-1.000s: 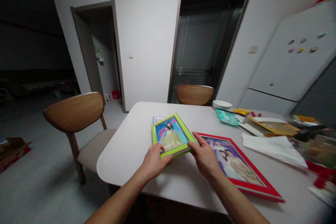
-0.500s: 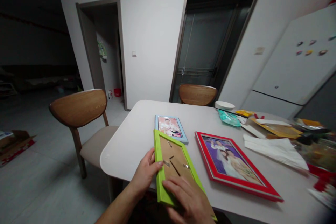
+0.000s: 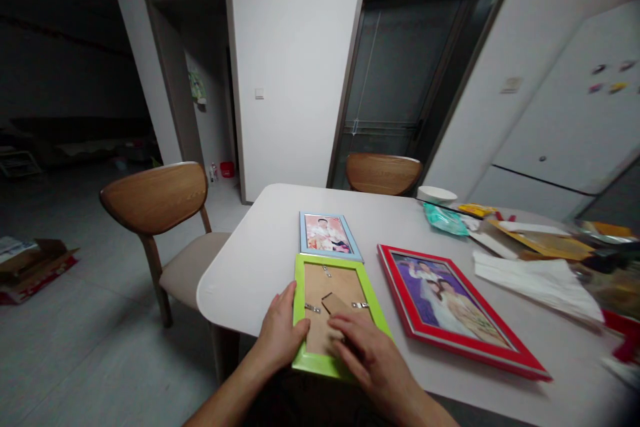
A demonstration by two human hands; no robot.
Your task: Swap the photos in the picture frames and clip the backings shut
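Observation:
A green picture frame is back side up at the table's near edge, showing its brown backing board, metal clips and a cut stand flap. My left hand grips the frame's left side, thumb on top and fingers along the outer edge. Over the lower right of the backing is my right hand, its fingers bent and slightly apart, blurred at the tips; whether they touch the board is unclear. Just beyond lies a light blue picture frame, photo up. To the right rests a larger red picture frame with a wedding photo.
The white table also bears a white bowl, a teal plastic packet, white paper and assorted clutter on its right. Wooden chairs stand left and behind. A cardboard box sits on the floor.
The green frame has straightened and tipped flatter, clear of the blue frame's photo. My right hand has moved from its lower edge up onto the backing's area. The view has shifted slightly.

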